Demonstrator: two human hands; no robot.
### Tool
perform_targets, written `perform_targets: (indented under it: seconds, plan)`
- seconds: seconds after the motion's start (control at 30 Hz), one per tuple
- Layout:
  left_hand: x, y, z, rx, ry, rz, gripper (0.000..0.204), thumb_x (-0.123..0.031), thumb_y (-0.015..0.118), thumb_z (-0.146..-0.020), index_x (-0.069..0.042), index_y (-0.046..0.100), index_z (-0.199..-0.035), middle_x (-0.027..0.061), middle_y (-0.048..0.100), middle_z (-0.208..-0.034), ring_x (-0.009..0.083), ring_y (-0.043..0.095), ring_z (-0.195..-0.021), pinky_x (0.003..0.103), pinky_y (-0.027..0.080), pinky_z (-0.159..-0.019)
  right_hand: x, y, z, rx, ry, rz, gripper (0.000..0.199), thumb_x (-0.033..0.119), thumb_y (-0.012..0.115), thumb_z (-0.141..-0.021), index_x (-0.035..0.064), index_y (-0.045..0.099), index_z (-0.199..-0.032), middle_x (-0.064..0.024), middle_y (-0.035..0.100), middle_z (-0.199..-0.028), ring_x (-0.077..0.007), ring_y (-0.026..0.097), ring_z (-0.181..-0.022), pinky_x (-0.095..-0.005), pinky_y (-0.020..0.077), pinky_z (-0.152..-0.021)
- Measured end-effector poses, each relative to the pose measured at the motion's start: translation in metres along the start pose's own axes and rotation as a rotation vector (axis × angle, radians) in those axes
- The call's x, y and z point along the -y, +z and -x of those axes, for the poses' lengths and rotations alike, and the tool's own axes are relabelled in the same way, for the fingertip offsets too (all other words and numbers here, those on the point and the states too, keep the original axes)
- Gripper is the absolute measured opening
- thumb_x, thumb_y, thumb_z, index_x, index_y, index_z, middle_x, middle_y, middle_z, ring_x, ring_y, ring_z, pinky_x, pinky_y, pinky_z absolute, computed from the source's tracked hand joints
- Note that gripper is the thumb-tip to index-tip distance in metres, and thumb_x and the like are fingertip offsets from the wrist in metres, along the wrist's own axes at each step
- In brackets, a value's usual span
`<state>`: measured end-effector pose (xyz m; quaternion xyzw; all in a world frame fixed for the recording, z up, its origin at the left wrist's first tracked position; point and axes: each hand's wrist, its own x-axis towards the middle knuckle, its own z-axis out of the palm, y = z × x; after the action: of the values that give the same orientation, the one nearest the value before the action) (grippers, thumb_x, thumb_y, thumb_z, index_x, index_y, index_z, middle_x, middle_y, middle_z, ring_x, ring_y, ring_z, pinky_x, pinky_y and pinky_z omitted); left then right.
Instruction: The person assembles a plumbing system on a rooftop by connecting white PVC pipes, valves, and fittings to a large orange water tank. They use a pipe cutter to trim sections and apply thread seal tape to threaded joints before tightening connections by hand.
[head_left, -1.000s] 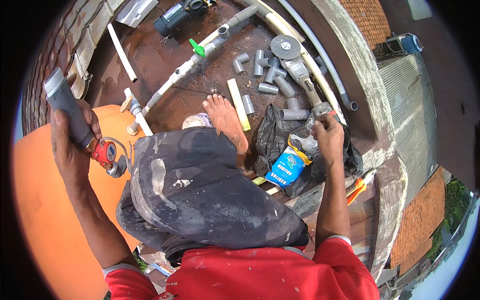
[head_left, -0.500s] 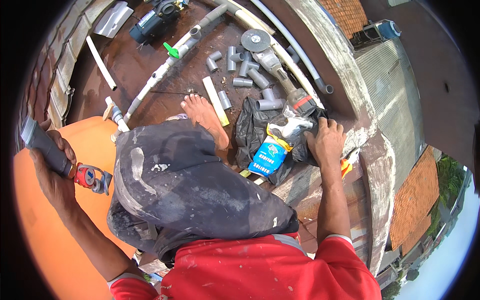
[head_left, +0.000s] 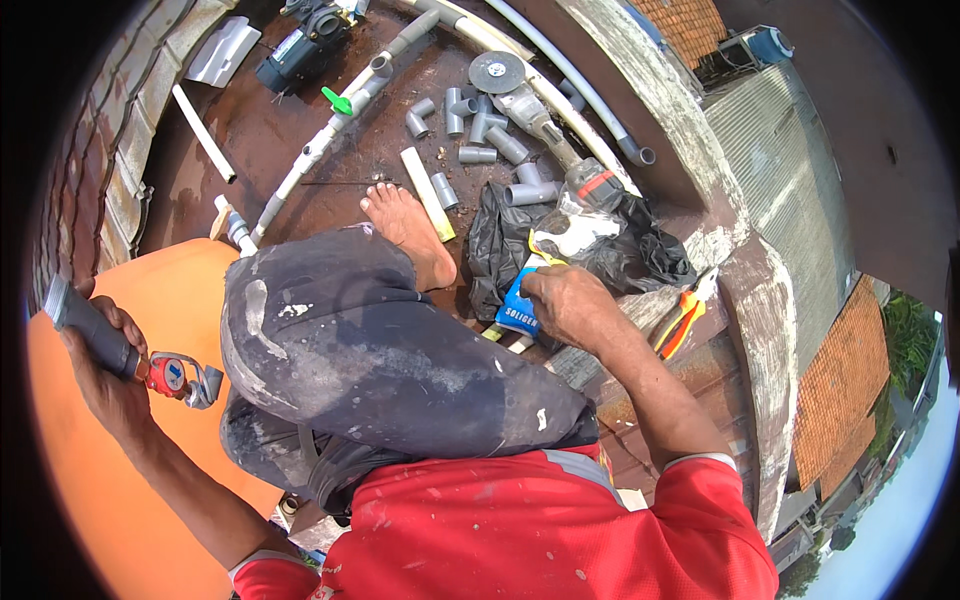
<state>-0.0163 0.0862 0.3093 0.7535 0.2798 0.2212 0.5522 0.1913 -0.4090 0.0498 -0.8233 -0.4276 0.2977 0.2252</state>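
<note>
My left hand (head_left: pixel 115 375) is wrapped round a grey plastic pipe piece (head_left: pixel 95 325) on the left. A red-capped fitting (head_left: pixel 168 374) with a grey curved end joins its lower end. My right hand (head_left: pixel 575 308) is closed on the upper right edge of a blue-and-white packet (head_left: pixel 517 308) with a yellow top; its fingertips are partly hidden. Against the packet lies a black plastic bag (head_left: pixel 492 240), with a white crumpled wrapper (head_left: pixel 575 232) on it. An angle grinder (head_left: pixel 540 125) with a dark disc lies just beyond the bag.
Several grey pipe fittings (head_left: pixel 478 155) lie on the brown metal roof. A white pipe line with a green valve handle (head_left: pixel 337 101) crosses to the left. Orange-handled pliers (head_left: pixel 680 318) rest at right by the weathered ledge (head_left: pixel 765 340). At far left is an orange rounded surface (head_left: pixel 190 290); a blue pump (head_left: pixel 290 62) stands behind.
My right hand has moved left from the black bag to the blue packet, uncovering the bag's right side and the pliers. The left hand still holds the grey pipe piece.
</note>
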Motion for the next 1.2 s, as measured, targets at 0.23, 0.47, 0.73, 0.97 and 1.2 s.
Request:
perform_targets:
  seconds: [0.23,0.47,0.73,0.97,1.2]
  plan:
    - [0.017,-0.033,0.021,-0.024,-0.053,0.020,0.063,-0.051,0.051,-0.120,0.001,0.048,-0.155,0.0065,0.058,-0.102,0.0118,0.061,-0.082,0.022,0.050,-0.064,0.007,0.047,0.046,-0.191,0.212,-0.050,0.013,0.018,0.075,-0.099,0.0048,0.071,-0.099,-0.0194,0.076,-0.091,-0.0447,0.075,-0.086,-0.0543,0.0596,-0.080]
    - [0.015,-0.017,0.024,-0.100,0.026,0.027,0.059,-0.049,0.047,-0.121,0.002,0.050,-0.151,0.0079,0.059,-0.100,0.0112,0.061,-0.078,0.021,0.045,-0.053,0.015,0.008,0.066,-0.205,0.092,0.051,0.030,0.018,0.077,-0.096,0.0082,0.070,-0.123,-0.0179,0.071,-0.122,-0.0394,0.069,-0.114,-0.0544,0.0549,-0.094]
    - [0.007,-0.035,0.038,-0.106,-0.023,-0.014,0.059,-0.049,0.044,-0.122,0.002,0.050,-0.151,0.0081,0.060,-0.103,0.0108,0.061,-0.077,0.021,0.045,-0.053,-0.024,0.063,-0.005,-0.106,0.209,0.196,0.056,0.009,0.070,-0.090,0.0057,0.066,-0.146,-0.0249,0.071,-0.134,-0.0430,0.067,-0.131,-0.0558,0.0522,-0.108]
    - [0.014,-0.042,0.063,-0.151,-0.094,-0.021,0.061,-0.050,0.045,-0.122,0.002,0.050,-0.152,0.0082,0.060,-0.103,0.0109,0.061,-0.077,0.022,0.045,-0.055,-0.047,-0.023,-0.038,-0.032,0.338,-0.140,0.040,0.015,0.072,-0.096,0.0027,0.070,-0.134,-0.0300,0.078,-0.117,-0.0499,0.073,-0.114,-0.0579,0.0565,-0.100]
    - [0.018,-0.038,0.068,-0.157,-0.133,0.002,0.061,-0.050,0.045,-0.121,0.003,0.049,-0.152,0.0077,0.060,-0.102,0.0102,0.061,-0.075,0.021,0.043,-0.052,-0.050,0.006,-0.058,-0.534,0.071,0.676,0.028,0.009,0.070,-0.092,0.0079,0.073,-0.120,-0.0142,0.074,-0.124,-0.0377,0.068,-0.118,-0.0483,0.0539,-0.096]
